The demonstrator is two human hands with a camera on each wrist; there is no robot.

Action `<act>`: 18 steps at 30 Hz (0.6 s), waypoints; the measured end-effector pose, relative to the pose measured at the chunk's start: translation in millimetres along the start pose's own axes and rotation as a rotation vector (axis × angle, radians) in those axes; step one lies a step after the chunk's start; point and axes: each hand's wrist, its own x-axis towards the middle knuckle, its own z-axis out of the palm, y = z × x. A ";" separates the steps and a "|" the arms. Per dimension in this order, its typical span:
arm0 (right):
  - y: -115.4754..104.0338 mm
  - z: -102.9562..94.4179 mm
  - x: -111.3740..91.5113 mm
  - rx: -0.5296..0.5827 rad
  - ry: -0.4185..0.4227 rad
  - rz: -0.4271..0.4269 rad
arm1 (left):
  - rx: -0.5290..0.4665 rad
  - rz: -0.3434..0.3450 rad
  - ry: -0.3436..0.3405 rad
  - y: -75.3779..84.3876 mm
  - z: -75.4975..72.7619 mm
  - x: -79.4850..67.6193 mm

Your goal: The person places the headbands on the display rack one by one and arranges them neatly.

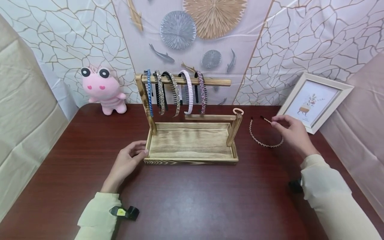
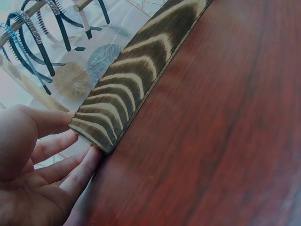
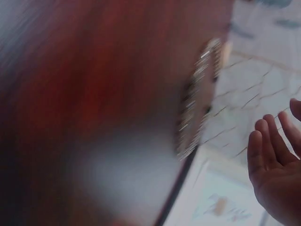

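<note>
My left hand [image 1: 129, 160] touches the left end of a wooden tray stand [image 1: 192, 161]. In the left wrist view that hand [image 2: 42, 169] has its fingertips against the end of the grained front board [image 2: 122, 94]. At the right, a thin braided headband [image 1: 265, 144] lies on the table. My right hand [image 1: 292, 133] hovers over its right side; in the right wrist view the hand [image 3: 277, 165] has extended fingers and holds nothing, with the headband [image 3: 190, 113] blurred beside it. Several headbands, including a blue one [image 1: 149, 93] and a white one [image 1: 189, 91], hang on the upper bar [image 1: 217, 82].
A pink ring-shaped band [image 1: 238, 111] rests at the top of the short right post [image 1: 234, 131]. The lower bar [image 1: 210, 117] runs left from that post. A pink plush toy [image 1: 103, 90] stands back left; a framed picture [image 1: 315, 100] leans at the right.
</note>
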 end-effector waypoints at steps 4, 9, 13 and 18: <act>23.9 -6.3 -5.5 -0.049 -0.097 0.028 | -0.003 0.007 0.002 0.0 -0.4 0.1; 49.2 -12.6 -10.0 -0.077 -0.179 0.019 | -0.010 0.009 0.002 -0.4 -0.5 0.8; 62.4 -15.6 -9.7 -0.162 -0.246 0.010 | 0.000 0.007 0.000 -0.4 -0.9 -0.1; 68.2 -16.3 -9.0 -0.238 -0.310 -0.041 | 0.002 0.004 -0.001 -0.8 -0.9 -0.1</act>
